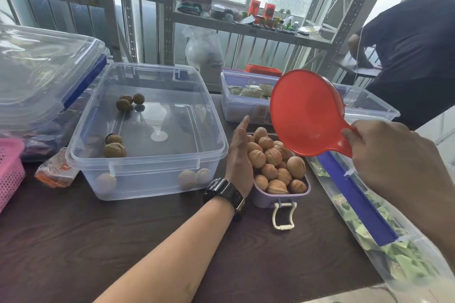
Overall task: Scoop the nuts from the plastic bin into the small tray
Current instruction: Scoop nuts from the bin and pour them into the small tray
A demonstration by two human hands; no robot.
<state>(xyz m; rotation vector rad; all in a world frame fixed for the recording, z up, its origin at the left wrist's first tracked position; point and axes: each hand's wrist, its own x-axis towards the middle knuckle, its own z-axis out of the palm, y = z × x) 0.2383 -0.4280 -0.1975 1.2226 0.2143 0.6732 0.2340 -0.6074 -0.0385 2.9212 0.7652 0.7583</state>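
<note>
A clear plastic bin [211, 155] stands on the dark table, with several walnuts [114, 150] scattered on its floor. To its right sits a small lilac tray [261, 198] with a white latch, heaped with walnuts [273, 162]. My left hand [240, 155] is flat and upright against the tray's left side, fingers straight, holding nothing. My right hand [394, 155] grips the handle of a red scoop [305, 110], tilted over the tray's far right with its bowl facing me and empty.
A clear lid with blue clips [49, 69] leans at the left, above a pink basket [9, 172]. Another lid with a blue clip [357, 194] lies at the right over green packets. More clear bins [246, 98] stand behind. A person in dark clothes [418, 56] stands far right.
</note>
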